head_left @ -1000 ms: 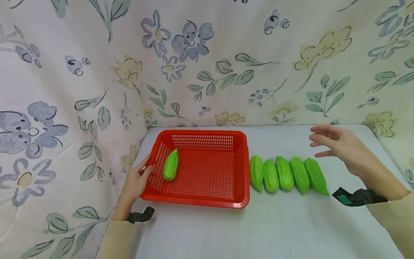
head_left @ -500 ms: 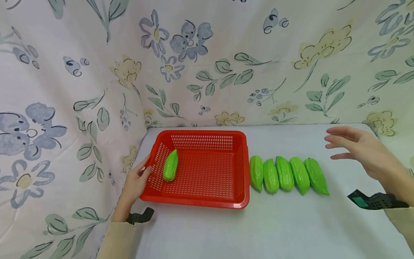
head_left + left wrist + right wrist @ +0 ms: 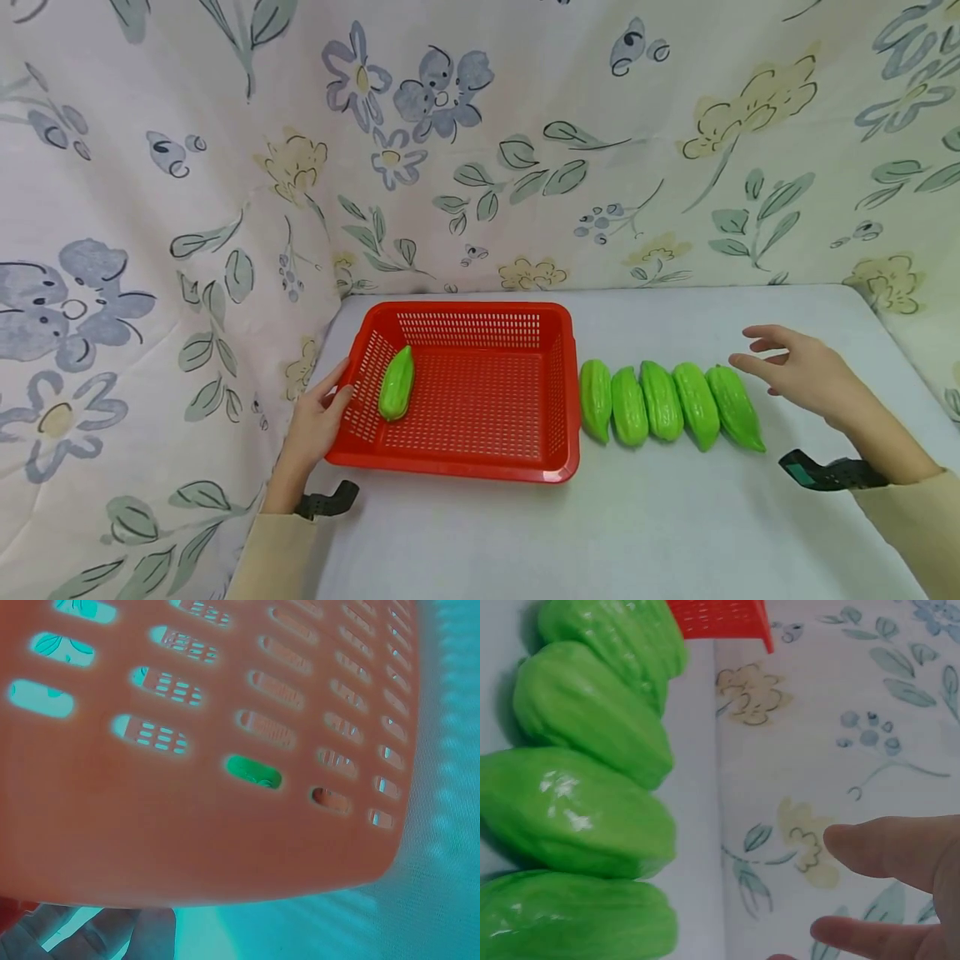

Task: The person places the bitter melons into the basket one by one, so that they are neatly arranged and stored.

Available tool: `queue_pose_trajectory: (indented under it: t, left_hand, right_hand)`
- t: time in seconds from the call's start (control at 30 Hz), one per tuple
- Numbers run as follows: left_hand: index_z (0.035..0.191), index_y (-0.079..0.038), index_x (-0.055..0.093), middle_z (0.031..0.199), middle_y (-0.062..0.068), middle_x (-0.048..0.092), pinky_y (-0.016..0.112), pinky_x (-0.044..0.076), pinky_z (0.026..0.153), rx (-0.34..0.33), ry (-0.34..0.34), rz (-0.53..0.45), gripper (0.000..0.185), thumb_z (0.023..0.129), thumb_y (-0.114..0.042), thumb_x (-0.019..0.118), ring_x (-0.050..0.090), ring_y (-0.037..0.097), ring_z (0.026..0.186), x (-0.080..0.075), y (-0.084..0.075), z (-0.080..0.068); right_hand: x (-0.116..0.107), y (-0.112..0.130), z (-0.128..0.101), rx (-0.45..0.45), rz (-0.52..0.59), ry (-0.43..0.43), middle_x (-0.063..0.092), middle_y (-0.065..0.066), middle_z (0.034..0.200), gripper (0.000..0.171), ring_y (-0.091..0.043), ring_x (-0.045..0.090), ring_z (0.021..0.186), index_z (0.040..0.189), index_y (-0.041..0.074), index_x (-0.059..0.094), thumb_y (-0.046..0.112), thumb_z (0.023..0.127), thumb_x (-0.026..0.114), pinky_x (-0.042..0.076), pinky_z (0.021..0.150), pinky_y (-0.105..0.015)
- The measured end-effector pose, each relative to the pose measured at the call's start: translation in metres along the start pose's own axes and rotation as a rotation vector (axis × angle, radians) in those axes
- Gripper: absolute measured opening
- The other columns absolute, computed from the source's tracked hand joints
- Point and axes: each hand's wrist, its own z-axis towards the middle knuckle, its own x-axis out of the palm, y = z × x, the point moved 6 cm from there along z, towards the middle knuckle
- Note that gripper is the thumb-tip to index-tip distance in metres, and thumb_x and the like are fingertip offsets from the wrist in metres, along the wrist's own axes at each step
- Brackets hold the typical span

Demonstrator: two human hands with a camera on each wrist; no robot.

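My left hand [image 3: 317, 421] grips the left rim of a red plastic basket [image 3: 465, 472]; in the left wrist view its fingers [image 3: 150, 934] show at the rim beside the slotted wall. Inside the basket, toward the left, lies one green bitter gourd [image 3: 397, 383]. Several more gourds form a row just right of the basket, the rightmost gourd [image 3: 735, 408] being closest to my right hand [image 3: 806, 371]. That hand hovers beside the row with fingers spread loosely and holds nothing. In the right wrist view, its fingertips are apart from the gourds [image 3: 577, 814].
A white table [image 3: 637, 533] lies under everything. Floral cloth [image 3: 525, 150] hangs behind it and along the left side. Each wrist wears a dark strap, such as the right strap [image 3: 832, 473].
My right hand first drew away to the right, then came back left and lower toward the rightmost gourd. The left hand, basket and gourds have stayed put.
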Motion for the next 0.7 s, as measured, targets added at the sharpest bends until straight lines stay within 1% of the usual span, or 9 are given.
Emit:
queue_pose_trajectory:
  t: [0.07,0.13,0.2,0.3,0.37,0.43,0.53,0.6,0.7]
  left_hand:
    - [0.164,-0.035,0.034,0.153,0.021,0.052,0.033,0.065,0.073,0.002,-0.002,0.000,0.055,0.110,-0.036,0.049,0.068,0.036,0.106,0.000,0.000,0.000]
    - [0.164,-0.034,0.034,0.154,0.021,0.052,0.033,0.065,0.074,0.002,-0.005,-0.001,0.055,0.110,-0.036,0.049,0.068,0.037,0.106,0.000,0.000,0.000]
    - [0.164,-0.034,0.033,0.154,0.021,0.051,0.033,0.065,0.074,0.001,-0.004,0.000,0.055,0.110,-0.036,0.048,0.068,0.037,0.107,0.000,-0.001,0.000]
    - [0.164,-0.033,0.033,0.155,0.022,0.051,0.033,0.065,0.074,0.000,0.002,-0.002,0.056,0.110,-0.035,0.048,0.068,0.037,0.108,0.000,-0.002,0.000]
    - [0.164,-0.032,0.033,0.154,0.023,0.051,0.033,0.064,0.074,0.004,0.002,-0.002,0.056,0.110,-0.035,0.049,0.069,0.036,0.107,0.000,-0.003,0.001]
    - [0.164,-0.032,0.034,0.153,0.023,0.052,0.031,0.064,0.073,0.009,-0.003,0.001,0.055,0.110,-0.035,0.049,0.069,0.035,0.106,0.000,-0.003,0.001]
    - [0.163,-0.031,0.036,0.153,0.022,0.053,0.030,0.064,0.073,0.017,-0.013,0.004,0.055,0.110,-0.035,0.049,0.069,0.036,0.106,-0.001,-0.004,0.001]
    - [0.163,-0.032,0.036,0.153,0.021,0.053,0.030,0.064,0.074,0.014,-0.015,0.007,0.055,0.110,-0.034,0.049,0.068,0.037,0.108,-0.001,-0.005,0.000]
    - [0.163,-0.032,0.035,0.155,0.021,0.051,0.032,0.064,0.075,0.007,-0.013,0.014,0.055,0.110,-0.035,0.049,0.067,0.038,0.112,-0.001,-0.005,-0.001]
  right_hand:
    - [0.006,-0.005,0.002,0.001,-0.044,0.010,0.054,-0.041,0.137,0.071,-0.056,0.062,0.114,0.148,-0.009,0.042,0.044,0.104,0.060,0.061,0.073,-0.053]
    - [0.011,-0.009,0.005,0.004,-0.085,0.021,0.054,-0.042,0.135,0.071,-0.058,0.061,0.114,0.147,-0.010,0.043,0.044,0.104,0.060,0.060,0.074,-0.057]
    - [0.016,-0.014,0.006,0.007,-0.117,0.036,0.054,-0.043,0.134,0.070,-0.059,0.060,0.114,0.146,-0.011,0.044,0.043,0.104,0.060,0.059,0.073,-0.059]
    - [0.023,-0.019,0.008,0.015,-0.123,0.062,0.055,-0.043,0.133,0.070,-0.059,0.060,0.113,0.146,-0.011,0.043,0.043,0.104,0.059,0.059,0.071,-0.057]
    - [0.027,-0.022,0.009,0.018,-0.114,0.078,0.055,-0.044,0.132,0.070,-0.054,0.066,0.103,0.146,-0.012,0.043,0.043,0.105,0.058,0.059,0.069,-0.054]
    - [0.031,-0.025,0.010,0.022,-0.098,0.095,0.054,-0.045,0.132,0.071,-0.045,0.072,0.092,0.147,-0.012,0.041,0.043,0.105,0.058,0.059,0.066,-0.050]
    - [0.036,-0.030,0.012,0.029,-0.071,0.111,0.053,-0.046,0.133,0.072,-0.029,0.074,0.077,0.148,-0.013,0.040,0.043,0.105,0.058,0.058,0.064,-0.046]
    - [0.039,-0.031,0.013,0.033,-0.060,0.115,0.053,-0.046,0.133,0.072,-0.027,0.074,0.075,0.148,-0.012,0.040,0.043,0.105,0.058,0.059,0.065,-0.046]
    - [0.043,-0.034,0.014,0.035,-0.046,0.115,0.053,-0.046,0.132,0.072,-0.028,0.074,0.077,0.148,-0.012,0.041,0.042,0.104,0.059,0.061,0.066,-0.046]
